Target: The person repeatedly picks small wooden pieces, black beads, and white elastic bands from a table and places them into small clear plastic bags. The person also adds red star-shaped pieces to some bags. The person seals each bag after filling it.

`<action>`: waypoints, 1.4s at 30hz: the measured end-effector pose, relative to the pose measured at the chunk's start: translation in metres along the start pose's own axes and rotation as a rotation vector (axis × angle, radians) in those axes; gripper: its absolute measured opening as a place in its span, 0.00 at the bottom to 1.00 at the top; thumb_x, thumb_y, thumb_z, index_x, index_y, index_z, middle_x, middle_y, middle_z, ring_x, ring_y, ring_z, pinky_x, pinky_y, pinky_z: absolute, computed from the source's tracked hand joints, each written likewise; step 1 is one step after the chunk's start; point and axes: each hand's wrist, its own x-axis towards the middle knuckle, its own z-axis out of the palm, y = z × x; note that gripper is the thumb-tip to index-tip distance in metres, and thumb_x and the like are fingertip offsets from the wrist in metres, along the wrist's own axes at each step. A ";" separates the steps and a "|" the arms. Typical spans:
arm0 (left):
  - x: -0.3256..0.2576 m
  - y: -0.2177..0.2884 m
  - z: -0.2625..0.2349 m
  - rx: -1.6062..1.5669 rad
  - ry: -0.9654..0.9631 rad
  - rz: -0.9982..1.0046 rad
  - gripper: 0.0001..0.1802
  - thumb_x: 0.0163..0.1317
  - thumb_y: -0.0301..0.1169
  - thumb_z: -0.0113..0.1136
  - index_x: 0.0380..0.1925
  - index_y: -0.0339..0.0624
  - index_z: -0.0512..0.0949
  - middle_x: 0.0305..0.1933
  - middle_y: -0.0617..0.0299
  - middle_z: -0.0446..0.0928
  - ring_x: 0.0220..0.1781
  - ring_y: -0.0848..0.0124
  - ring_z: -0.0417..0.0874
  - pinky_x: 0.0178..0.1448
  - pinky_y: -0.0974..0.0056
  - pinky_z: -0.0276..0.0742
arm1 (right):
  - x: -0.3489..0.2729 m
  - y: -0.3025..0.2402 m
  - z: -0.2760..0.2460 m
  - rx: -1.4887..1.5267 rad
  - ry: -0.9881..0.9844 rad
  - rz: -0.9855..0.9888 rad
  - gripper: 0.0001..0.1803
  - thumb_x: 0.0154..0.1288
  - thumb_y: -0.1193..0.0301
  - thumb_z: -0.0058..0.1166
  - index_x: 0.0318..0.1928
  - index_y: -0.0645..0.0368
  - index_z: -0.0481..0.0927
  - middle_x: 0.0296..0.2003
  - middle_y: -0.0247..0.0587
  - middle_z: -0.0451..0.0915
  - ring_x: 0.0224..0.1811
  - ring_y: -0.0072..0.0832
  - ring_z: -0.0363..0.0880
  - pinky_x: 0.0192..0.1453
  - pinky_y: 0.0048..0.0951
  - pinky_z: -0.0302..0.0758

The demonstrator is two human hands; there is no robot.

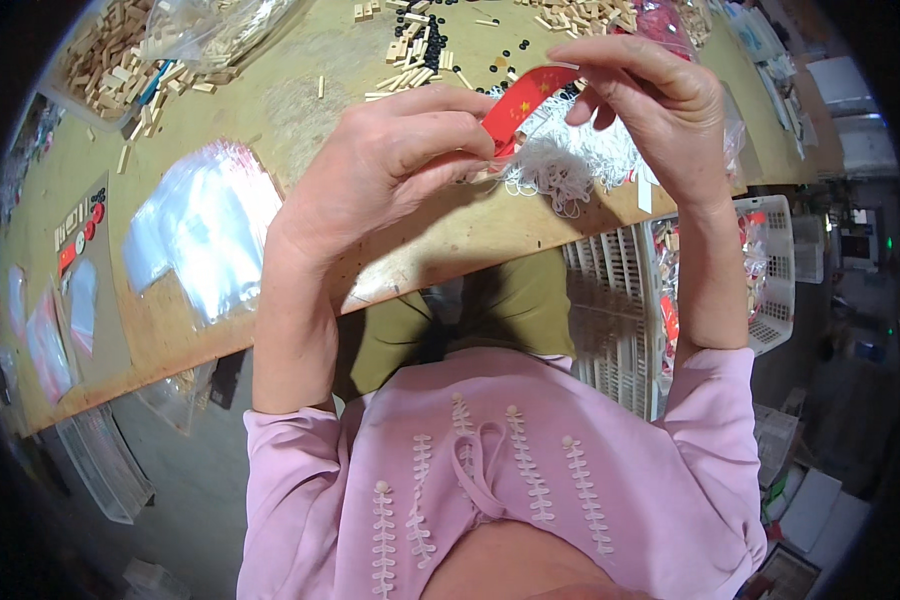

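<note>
Head view: the left hand [395, 150] is nearly closed, its fingertips pinched on the lower end of a red strip [530, 98] with yellow stars. The right hand [670, 105] is half curled, thumb and fingers at the strip's upper end, so the strip arches between the 2 hands, above the table [280, 100]. Just below it lies a heap of white loops [560, 170]; whether any loop is on the strip, I cannot tell.

Farther out are black beads [435, 45] and loose wood blocks [410, 78], with more blocks in a tub [120, 124] at far left. The clear bags [205, 225] lie flat and look unfilled.

Work on this 1 strip seems underway, not finished: it is in hand and unbagged, and plenty of loose parts remain. A white basket [782, 270] at right holds red pieces; whether those are complete is unclear.
</note>
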 end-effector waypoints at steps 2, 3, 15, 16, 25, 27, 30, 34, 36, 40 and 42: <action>0.000 0.000 0.000 0.001 -0.001 0.006 0.09 0.59 0.28 0.71 0.40 0.40 0.85 0.49 0.54 0.85 0.44 0.57 0.88 0.47 0.59 0.85 | 0.001 -0.004 0.001 -0.002 -0.056 0.050 0.14 0.71 0.83 0.52 0.50 0.60 0.88 0.34 0.32 0.88 0.28 0.13 0.82 0.31 0.16 0.78; 0.000 -0.001 0.000 0.004 0.006 0.023 0.09 0.59 0.29 0.71 0.40 0.40 0.85 0.49 0.54 0.85 0.44 0.57 0.88 0.47 0.59 0.85 | 0.003 -0.004 0.001 0.015 -0.062 0.074 0.13 0.69 0.82 0.53 0.48 0.61 0.89 0.33 0.33 0.88 0.25 0.13 0.80 0.29 0.17 0.77; 0.000 -0.005 0.006 0.042 0.026 0.078 0.10 0.57 0.29 0.72 0.40 0.42 0.86 0.49 0.54 0.86 0.44 0.57 0.88 0.47 0.59 0.85 | 0.009 -0.003 0.023 -0.345 -0.450 0.028 0.08 0.75 0.75 0.55 0.46 0.62 0.86 0.24 0.32 0.83 0.14 0.16 0.76 0.20 0.20 0.72; 0.000 -0.005 0.007 0.044 0.025 0.075 0.10 0.57 0.28 0.72 0.39 0.42 0.86 0.49 0.54 0.86 0.44 0.57 0.88 0.47 0.59 0.85 | 0.009 -0.003 0.022 -0.324 -0.440 0.071 0.08 0.75 0.75 0.55 0.46 0.61 0.86 0.24 0.32 0.83 0.14 0.16 0.76 0.20 0.21 0.72; -0.001 -0.007 0.011 0.059 0.050 0.027 0.09 0.57 0.27 0.72 0.39 0.41 0.86 0.49 0.53 0.87 0.41 0.58 0.89 0.45 0.61 0.86 | 0.007 -0.001 0.023 -0.312 -0.547 0.054 0.08 0.73 0.74 0.56 0.47 0.61 0.86 0.22 0.34 0.81 0.18 0.17 0.77 0.23 0.23 0.73; -0.001 -0.007 0.011 0.053 0.059 0.027 0.09 0.57 0.27 0.72 0.38 0.41 0.86 0.48 0.53 0.87 0.41 0.59 0.89 0.44 0.61 0.86 | 0.004 -0.009 0.021 -0.188 -0.523 0.283 0.08 0.71 0.75 0.59 0.47 0.61 0.86 0.24 0.35 0.82 0.20 0.19 0.78 0.26 0.25 0.74; 0.002 -0.004 0.008 0.005 0.028 0.030 0.07 0.57 0.27 0.72 0.35 0.40 0.86 0.46 0.53 0.87 0.41 0.59 0.89 0.44 0.62 0.85 | -0.013 -0.011 0.022 -0.169 -0.438 0.142 0.07 0.68 0.75 0.62 0.45 0.60 0.86 0.29 0.35 0.83 0.27 0.23 0.81 0.31 0.28 0.76; 0.003 -0.003 0.002 -0.256 -0.091 0.076 0.06 0.59 0.30 0.71 0.31 0.39 0.85 0.44 0.53 0.87 0.42 0.63 0.89 0.44 0.61 0.84 | -0.043 -0.016 0.027 -0.317 -0.296 -0.058 0.05 0.60 0.76 0.67 0.38 0.60 0.85 0.32 0.40 0.81 0.36 0.36 0.82 0.38 0.31 0.76; -0.001 -0.002 0.003 -0.449 -0.046 0.018 0.06 0.60 0.29 0.70 0.31 0.38 0.86 0.44 0.53 0.87 0.44 0.66 0.88 0.46 0.62 0.84 | -0.059 -0.028 0.025 -0.299 -0.278 -0.054 0.05 0.60 0.78 0.65 0.37 0.61 0.86 0.34 0.39 0.82 0.40 0.38 0.83 0.44 0.34 0.78; 0.001 -0.021 0.003 -0.342 0.359 -0.374 0.06 0.70 0.25 0.64 0.44 0.37 0.85 0.39 0.65 0.86 0.41 0.77 0.84 0.47 0.69 0.81 | -0.091 -0.038 0.020 -0.278 -0.236 -0.018 0.10 0.57 0.84 0.63 0.39 0.62 0.87 0.40 0.41 0.83 0.45 0.41 0.83 0.50 0.37 0.79; -0.001 -0.033 0.008 -0.294 0.276 -0.431 0.07 0.71 0.28 0.64 0.45 0.38 0.85 0.41 0.68 0.84 0.43 0.81 0.81 0.48 0.71 0.78 | -0.109 -0.036 0.024 -0.190 -0.201 0.121 0.11 0.56 0.85 0.63 0.39 0.62 0.87 0.40 0.42 0.83 0.45 0.41 0.83 0.50 0.36 0.79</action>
